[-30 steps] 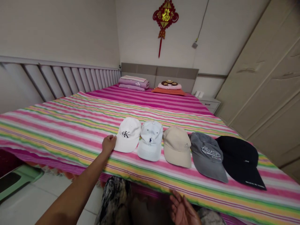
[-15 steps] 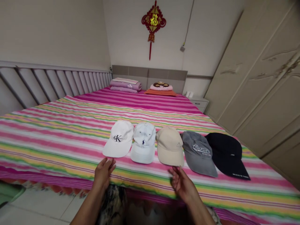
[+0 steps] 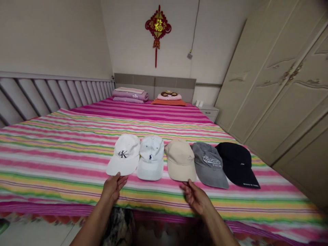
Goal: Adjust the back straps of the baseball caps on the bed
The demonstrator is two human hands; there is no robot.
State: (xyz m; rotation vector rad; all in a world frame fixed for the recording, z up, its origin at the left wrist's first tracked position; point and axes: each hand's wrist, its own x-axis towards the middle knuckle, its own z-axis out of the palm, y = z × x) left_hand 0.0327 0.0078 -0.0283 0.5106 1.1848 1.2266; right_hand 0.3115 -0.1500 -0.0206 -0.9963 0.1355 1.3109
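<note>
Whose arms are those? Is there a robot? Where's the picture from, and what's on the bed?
There's no robot here! Those are a person's own bare arms, seen by a camera worn on their head, looking forward and down.

On the striped bedspread lie five caps in a row. From left to right: a white CK cap, a pale blue cap, a beige cap, a gray "Always" cap and a black cap.

The left hand is at the white cap's brim, the right hand at the beige cap's brim. I can't tell whether the fingers grip them.
</note>
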